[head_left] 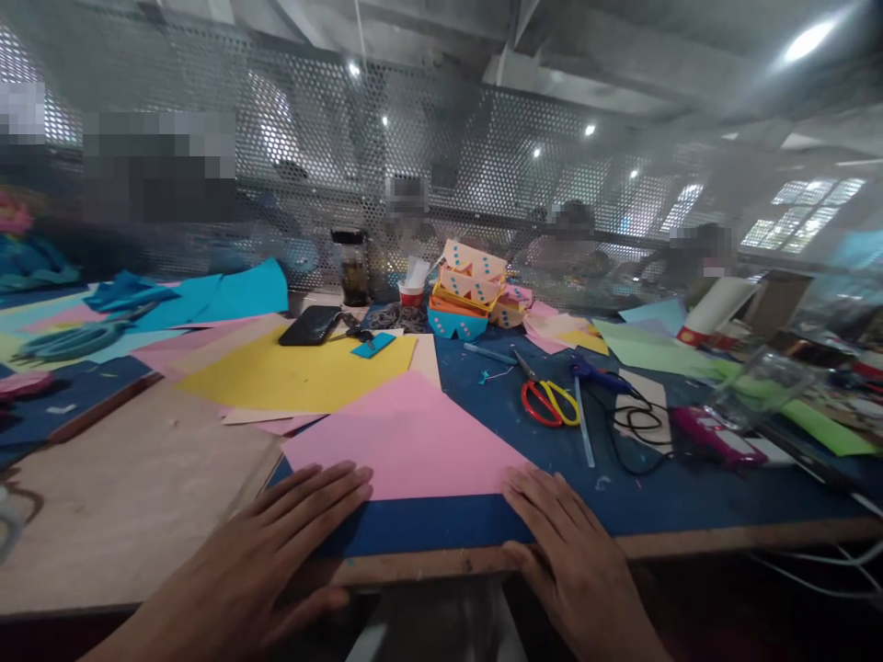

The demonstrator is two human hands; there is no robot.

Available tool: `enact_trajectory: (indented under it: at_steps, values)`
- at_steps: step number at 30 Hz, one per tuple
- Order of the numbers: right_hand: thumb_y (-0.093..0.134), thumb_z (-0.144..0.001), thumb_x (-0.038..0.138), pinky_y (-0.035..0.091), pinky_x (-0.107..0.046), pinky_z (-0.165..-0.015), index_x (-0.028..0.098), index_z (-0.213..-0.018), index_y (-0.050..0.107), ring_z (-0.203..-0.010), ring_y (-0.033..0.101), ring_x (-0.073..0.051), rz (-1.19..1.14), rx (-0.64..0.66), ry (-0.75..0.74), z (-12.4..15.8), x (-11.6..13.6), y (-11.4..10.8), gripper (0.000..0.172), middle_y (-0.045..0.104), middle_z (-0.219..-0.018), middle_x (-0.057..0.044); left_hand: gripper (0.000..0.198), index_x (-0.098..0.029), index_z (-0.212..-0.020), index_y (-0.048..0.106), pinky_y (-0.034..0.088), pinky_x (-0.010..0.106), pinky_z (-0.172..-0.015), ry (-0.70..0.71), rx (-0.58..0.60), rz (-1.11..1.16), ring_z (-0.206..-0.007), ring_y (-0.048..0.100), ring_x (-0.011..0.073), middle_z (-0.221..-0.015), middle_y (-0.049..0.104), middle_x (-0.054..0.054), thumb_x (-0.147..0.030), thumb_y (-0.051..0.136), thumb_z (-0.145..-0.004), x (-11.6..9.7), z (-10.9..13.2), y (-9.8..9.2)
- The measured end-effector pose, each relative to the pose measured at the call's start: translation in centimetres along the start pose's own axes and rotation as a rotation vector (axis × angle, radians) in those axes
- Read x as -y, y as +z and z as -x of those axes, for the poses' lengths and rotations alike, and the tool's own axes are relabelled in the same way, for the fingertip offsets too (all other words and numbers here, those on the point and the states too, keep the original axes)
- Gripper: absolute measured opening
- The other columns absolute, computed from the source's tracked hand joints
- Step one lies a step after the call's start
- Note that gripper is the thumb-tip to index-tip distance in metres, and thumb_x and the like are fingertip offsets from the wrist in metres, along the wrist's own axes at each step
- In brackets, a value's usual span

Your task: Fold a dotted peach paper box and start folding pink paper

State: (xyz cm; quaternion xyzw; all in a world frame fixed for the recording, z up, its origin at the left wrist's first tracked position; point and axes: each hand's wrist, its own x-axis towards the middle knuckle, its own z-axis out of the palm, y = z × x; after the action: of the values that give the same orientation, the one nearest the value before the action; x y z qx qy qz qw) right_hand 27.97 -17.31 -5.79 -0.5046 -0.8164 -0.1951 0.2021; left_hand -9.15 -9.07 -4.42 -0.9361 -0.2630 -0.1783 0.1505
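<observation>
A pink sheet of paper (407, 441) lies flat on the blue table top, near its front edge. My left hand (290, 533) is open, its stretched fingertips resting on the sheet's near left corner. On the near right corner lie the fingers of my right hand (566, 542), also open, the thumb by the table edge. Beneath the pink sheet's far side is a yellow sheet (310, 368) atop other pink and cream sheets. Scissors (548, 403) with red and yellow handles lie to the right, beside a blue glue gun (600, 372) and a clear glue stick (584, 425).
A black phone (310, 325), a dark-lidded bottle (351, 267) and a paper cup (412, 292) stand farther back, near a stack of decorated paper pieces (473, 285). Right are a magenta device (717, 436) and a clear container (765, 386). A brown board (144, 487) lies left. Perforated metal panels rise behind.
</observation>
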Motion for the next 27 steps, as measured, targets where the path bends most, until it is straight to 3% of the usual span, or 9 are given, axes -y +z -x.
enact_trajectory:
  at_steps: [4,9,14,18,22,27]
  values:
    - [0.054,-0.103,0.032,0.042,-0.052,-0.115,0.019,-0.145,0.053,-0.137,0.053,-0.027,-0.046,-0.039,0.036,0.3,0.3,0.2,0.044,0.061,-0.144,-0.008,0.083,-0.025,-0.158,0.035,0.052,0.041,-0.106,-0.024,-0.012,0.048,-0.132,0.058,0.027,-0.15,0.057,0.006,-0.057,0.068,-0.089,-0.1,0.0,-0.2]
    - [0.055,-0.102,0.025,0.04,-0.051,-0.116,0.023,-0.126,0.065,-0.122,0.063,-0.023,-0.13,-0.112,0.088,-0.1,0.8,-0.4,0.026,0.071,-0.125,-0.006,0.069,-0.025,-0.151,0.046,0.051,0.045,-0.109,-0.019,-0.07,0.088,-0.128,0.061,0.0271,-0.142,0.064,0.007,-0.047,0.07,-0.09,-0.2,0.2,-0.3]
    - [0.056,-0.101,0.026,0.042,-0.052,-0.115,0.025,-0.125,0.064,-0.111,0.067,-0.021,-0.217,-0.092,0.125,-0.7,0.6,-1.1,0.025,0.071,-0.114,-0.005,0.05,-0.026,-0.14,0.057,0.05,0.045,-0.109,-0.013,-0.124,0.136,-0.12,0.066,0.0239,-0.132,0.07,0.005,-0.036,0.069,-0.093,-0.3,0.3,-0.1]
    - [0.057,-0.101,0.027,0.042,-0.053,-0.116,0.026,-0.123,0.064,-0.11,0.066,-0.02,-0.28,-0.066,0.09,-0.7,0.3,-1.1,0.023,0.07,-0.113,-0.005,0.049,-0.024,-0.14,0.057,0.049,0.044,-0.11,-0.026,-0.146,0.119,-0.127,0.061,0.0257,-0.136,0.068,0.006,-0.035,0.068,-0.093,-0.7,-0.2,-0.1]
    - [0.059,-0.1,0.028,0.043,-0.053,-0.115,0.027,-0.12,0.066,-0.108,0.067,-0.02,-0.315,-0.063,0.05,-0.4,0.2,-1.1,0.021,0.07,-0.109,-0.003,0.054,-0.027,-0.145,0.053,0.044,0.046,-0.115,-0.024,-0.086,0.124,-0.133,0.056,0.0267,-0.144,0.063,0.005,-0.037,0.068,-0.094,-1.2,-0.7,-0.2]
    - [0.056,-0.101,0.018,0.041,-0.049,-0.116,0.025,-0.107,0.069,-0.097,0.069,-0.016,-0.309,-0.175,0.006,-1.0,1.1,-1.6,0.016,0.072,-0.097,0.0,0.04,-0.032,-0.136,0.059,0.048,0.04,-0.111,-0.038,-0.042,0.201,-0.121,0.066,0.0211,-0.132,0.07,0.001,-0.036,0.064,-0.097,-1.6,-1.3,-0.1]
